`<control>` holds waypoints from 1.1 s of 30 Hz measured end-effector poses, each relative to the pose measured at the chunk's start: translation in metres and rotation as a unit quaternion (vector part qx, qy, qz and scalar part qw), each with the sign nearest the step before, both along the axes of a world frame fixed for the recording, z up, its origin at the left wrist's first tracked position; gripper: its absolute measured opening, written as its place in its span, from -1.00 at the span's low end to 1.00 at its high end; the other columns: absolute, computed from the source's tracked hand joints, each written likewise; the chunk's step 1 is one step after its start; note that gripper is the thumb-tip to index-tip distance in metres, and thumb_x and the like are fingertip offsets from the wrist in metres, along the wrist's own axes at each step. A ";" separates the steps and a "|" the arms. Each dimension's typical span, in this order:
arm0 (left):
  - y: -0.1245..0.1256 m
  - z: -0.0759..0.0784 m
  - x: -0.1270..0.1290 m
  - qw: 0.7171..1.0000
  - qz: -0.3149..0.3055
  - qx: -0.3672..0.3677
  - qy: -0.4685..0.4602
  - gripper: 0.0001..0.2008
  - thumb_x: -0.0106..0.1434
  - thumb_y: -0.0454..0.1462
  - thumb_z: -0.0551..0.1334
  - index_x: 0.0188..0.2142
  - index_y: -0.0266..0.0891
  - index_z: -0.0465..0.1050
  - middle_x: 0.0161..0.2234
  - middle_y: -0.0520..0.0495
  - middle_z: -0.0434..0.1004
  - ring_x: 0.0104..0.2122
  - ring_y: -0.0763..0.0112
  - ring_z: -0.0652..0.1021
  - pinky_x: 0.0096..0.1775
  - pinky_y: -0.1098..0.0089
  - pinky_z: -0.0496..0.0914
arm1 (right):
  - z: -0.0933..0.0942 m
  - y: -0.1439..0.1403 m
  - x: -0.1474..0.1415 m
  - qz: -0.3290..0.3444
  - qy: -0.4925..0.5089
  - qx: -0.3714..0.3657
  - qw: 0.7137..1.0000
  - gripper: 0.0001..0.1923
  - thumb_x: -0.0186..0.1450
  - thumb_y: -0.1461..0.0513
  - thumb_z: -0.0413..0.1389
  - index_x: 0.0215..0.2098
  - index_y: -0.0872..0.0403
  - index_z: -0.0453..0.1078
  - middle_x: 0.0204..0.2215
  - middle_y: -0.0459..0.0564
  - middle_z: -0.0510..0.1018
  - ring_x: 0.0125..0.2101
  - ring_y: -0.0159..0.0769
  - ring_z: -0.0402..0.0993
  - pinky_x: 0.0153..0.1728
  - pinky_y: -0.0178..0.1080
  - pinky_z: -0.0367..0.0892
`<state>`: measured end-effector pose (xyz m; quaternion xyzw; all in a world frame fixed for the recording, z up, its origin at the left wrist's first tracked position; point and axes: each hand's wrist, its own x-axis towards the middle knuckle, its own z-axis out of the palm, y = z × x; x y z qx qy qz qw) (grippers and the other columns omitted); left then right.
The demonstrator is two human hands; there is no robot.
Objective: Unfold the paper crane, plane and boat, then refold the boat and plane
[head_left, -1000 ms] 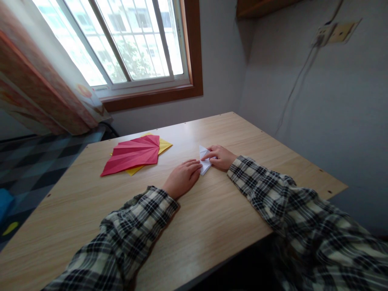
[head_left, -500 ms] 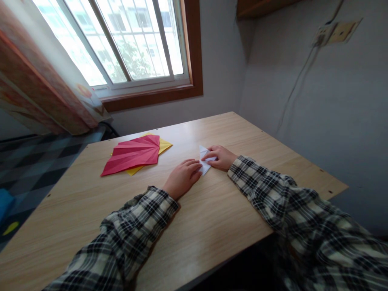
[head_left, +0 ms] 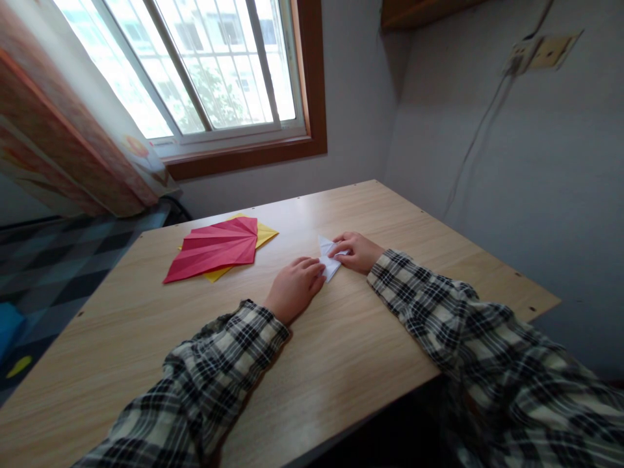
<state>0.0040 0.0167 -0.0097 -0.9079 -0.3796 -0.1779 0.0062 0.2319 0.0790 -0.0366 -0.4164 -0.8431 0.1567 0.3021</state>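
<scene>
One small folded white paper (head_left: 330, 267), one pleated red paper sheet (head_left: 219, 245) on pale wood desk (head_left: 341, 364). Right hand (head_left: 359, 252): grip nearly closed on the white; left hand (head_left: 295, 288): loosely curled, touching, can't tell if holding.

Left hand (head_left: 295, 287), right hand (head_left: 359, 253) touching white paper (head_left: 330, 268) on table (head_left: 341, 364); red paper (head_left: 217, 247) atop yellow paper (head_left: 266, 233).

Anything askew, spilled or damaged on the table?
No spill or tear shows, though the left hand and right hand partly cover the white paper. The creased red paper lies askew over the yellow paper, whose corners poke out; the creases look like folds, not damage.
</scene>
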 end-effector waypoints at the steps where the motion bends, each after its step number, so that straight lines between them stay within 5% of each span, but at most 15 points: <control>1: -0.001 0.000 0.000 1.000 0.003 0.001 0.002 -0.71 0.42 -0.19 0.11 -0.04 -0.24 0.54 0.00 -0.14 0.60 0.04 0.19 0.52 0.10 0.16 0.44 | 0.000 0.000 0.000 -0.002 0.001 0.000 1.000 -0.83 0.26 0.29 0.21 -0.23 0.02 0.65 -0.10 0.11 0.53 -0.04 -0.19 0.47 0.06 -0.11 0.34; 33: -0.005 0.005 0.001 1.000 0.019 -0.009 -0.004 -0.76 0.41 -0.18 0.11 -0.13 -0.23 0.51 -0.05 -0.17 0.58 0.00 0.18 0.51 0.08 0.15 0.44 | 0.014 0.001 0.010 -0.095 0.031 0.018 0.995 -0.53 0.38 0.18 0.01 -0.65 0.04 0.50 -0.43 0.01 0.65 -0.29 -0.24 0.57 -0.11 -0.23 0.36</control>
